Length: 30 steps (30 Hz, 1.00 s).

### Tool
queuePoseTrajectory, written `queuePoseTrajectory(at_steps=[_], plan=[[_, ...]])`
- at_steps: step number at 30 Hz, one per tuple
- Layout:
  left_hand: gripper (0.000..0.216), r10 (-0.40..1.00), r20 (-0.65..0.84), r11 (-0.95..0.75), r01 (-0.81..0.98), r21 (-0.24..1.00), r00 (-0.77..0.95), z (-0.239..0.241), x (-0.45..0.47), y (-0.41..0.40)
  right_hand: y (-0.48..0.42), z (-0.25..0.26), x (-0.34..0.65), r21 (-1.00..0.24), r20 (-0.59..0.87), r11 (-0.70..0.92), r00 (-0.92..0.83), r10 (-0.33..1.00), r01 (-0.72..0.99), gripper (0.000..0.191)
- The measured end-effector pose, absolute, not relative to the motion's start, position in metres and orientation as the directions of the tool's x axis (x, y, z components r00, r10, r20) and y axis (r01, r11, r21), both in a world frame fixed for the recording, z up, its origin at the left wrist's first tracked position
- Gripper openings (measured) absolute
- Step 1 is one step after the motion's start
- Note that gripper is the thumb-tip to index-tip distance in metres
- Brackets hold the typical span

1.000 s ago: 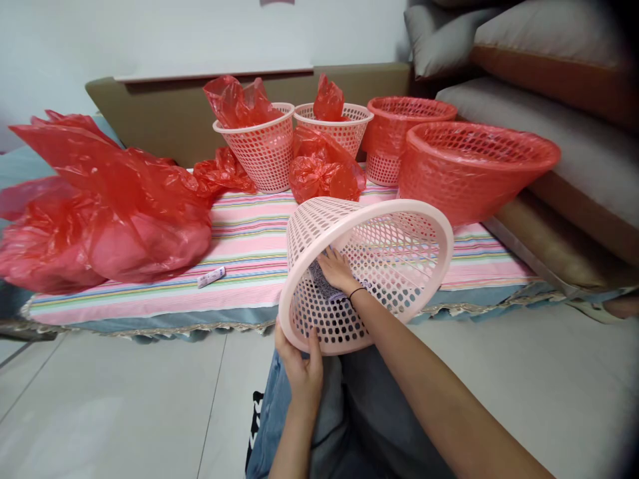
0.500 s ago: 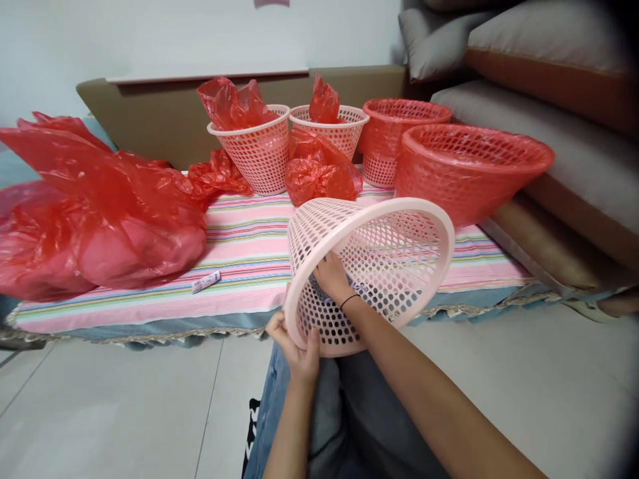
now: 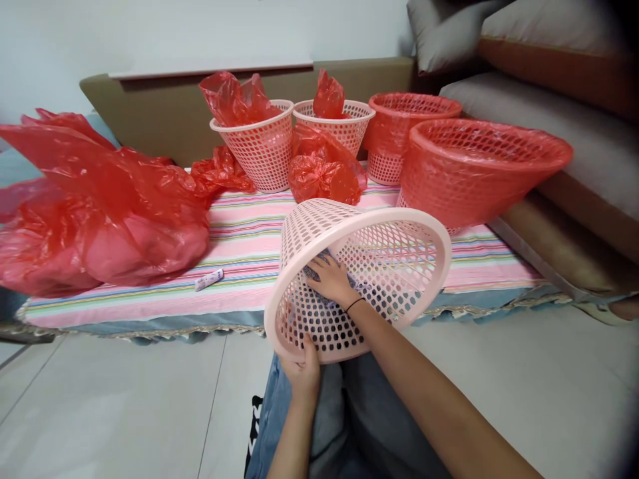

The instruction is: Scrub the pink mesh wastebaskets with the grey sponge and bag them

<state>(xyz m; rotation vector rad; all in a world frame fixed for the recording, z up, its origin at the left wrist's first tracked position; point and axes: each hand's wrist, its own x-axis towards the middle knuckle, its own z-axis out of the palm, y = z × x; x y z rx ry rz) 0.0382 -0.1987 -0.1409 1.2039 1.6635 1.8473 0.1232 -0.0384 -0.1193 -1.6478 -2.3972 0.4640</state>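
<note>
A pale pink plastic wastebasket [image 3: 305, 229] with round holes lies tilted over my lap, its mouth facing me. My left hand [image 3: 303, 374] clasps the lower left of its rim, thumb inside and the other fingers mostly hidden beneath. Inside the basket, my right hand [image 3: 330, 279] presses a dark grey patterned cloth [image 3: 311, 273] against the left inner wall, its fingers spread over the cloth. Part of the cloth is covered by that hand.
A striped sofa cover [image 3: 244, 233] bears a large red plastic bag [image 3: 124, 213] at left and a small tube [image 3: 208, 279]. Behind stand two pink baskets [image 3: 264, 150] with red bags inside, and two red-wrapped baskets [image 3: 474, 179]. Cushions [image 3: 559, 113] are stacked at right.
My right hand has slid slightly with the cloth along the inner wall, and more cloth shows. The basket's rim has shifted a little left and down; my left hand still grips it.
</note>
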Motion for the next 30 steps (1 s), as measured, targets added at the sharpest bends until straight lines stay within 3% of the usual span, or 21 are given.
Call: queuePoseTrajectory(at_steps=[13, 16, 19, 22, 27, 30], plan=[[0.057, 0.741, 0.273, -0.204, 0.182, 0.962, -0.613, -0.156, 0.037, -0.202, -0.170, -0.095, 0.164, -0.438, -0.015, 0.326, -0.370, 0.929, 0.838, 0.063], [0.056, 0.745, 0.263, -0.213, 0.155, 0.965, -0.614, -0.153, 0.037, -0.200, -0.191, -0.097, 0.173, -0.458, 0.062, 0.352, -0.365, 0.929, 0.816, 0.061], [0.063, 0.741, 0.260, -0.228, 0.132, 0.965, -0.619, -0.147, 0.038, -0.197, -0.199, -0.098, 0.181, -0.477, 0.249, 0.442, -0.366, 0.897, 0.760, 0.048], [0.065, 0.751, 0.254, -0.248, 0.096, 0.964, -0.610, -0.142, 0.040, -0.196, -0.207, -0.097, 0.193, -0.424, 0.369, 0.546, -0.413, 0.833, 0.723, 0.046], [0.066, 0.756, 0.248, -0.262, 0.067, 0.963, -0.605, -0.141, 0.042, -0.195, -0.225, -0.104, 0.205, -0.243, 0.226, 0.629, -0.587, 0.777, 0.739, 0.086], [0.063, 0.760, 0.253, -0.269, 0.066, 0.961, -0.599, -0.141, 0.042, -0.194, -0.225, -0.118, 0.204, -0.153, 0.260, 0.624, -0.578, 0.773, 0.766, 0.080]])
